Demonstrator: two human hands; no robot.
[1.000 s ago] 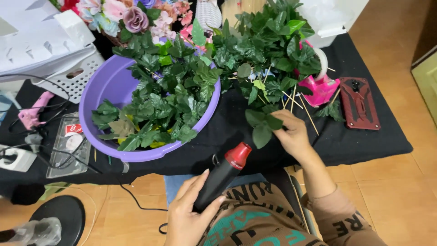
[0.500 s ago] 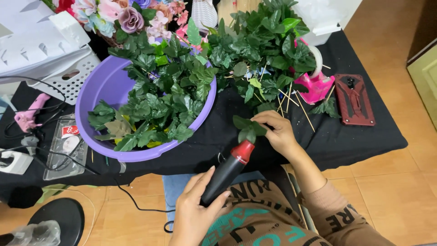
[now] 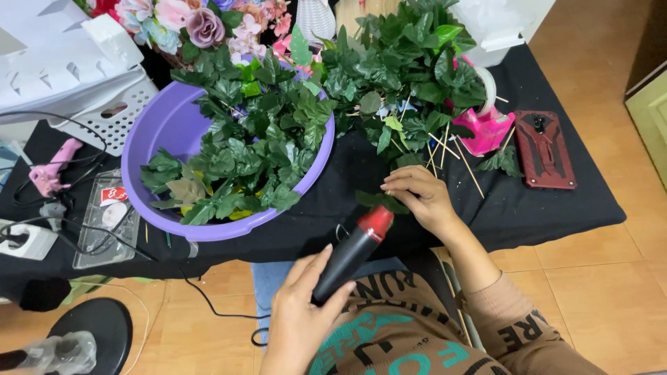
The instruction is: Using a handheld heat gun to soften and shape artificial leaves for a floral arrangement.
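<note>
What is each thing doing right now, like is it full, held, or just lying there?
Black tool with red tip: held in left hand.
Green leaf: pinched by right hand.
Purple tub: half full of leaves.
Pink glue gun: lying flat, unheld.
Red phone case: lying flat.

A basin (image 3: pixel 149 132) stood on the table (image 3: pixel 556 208), left of centre, with leaf sprigs (image 3: pixel 243 146) heaped in it. A second leaf heap (image 3: pixel 403 62) lay to its right, and right of that a tape holder (image 3: pixel 486 128), then a phone case (image 3: pixel 545 149). Wooden sticks (image 3: pixel 448 149) lay before the heap. At the near edge the right hand (image 3: pixel 420 198) rested on a leaf (image 3: pixel 375 200); the left hand (image 3: pixel 302 312), nearer, held a heat tool (image 3: pixel 351 253) pointing at it. A basket (image 3: pixel 104 114) and glue gun (image 3: pixel 52 170) lay left of the basin
</note>
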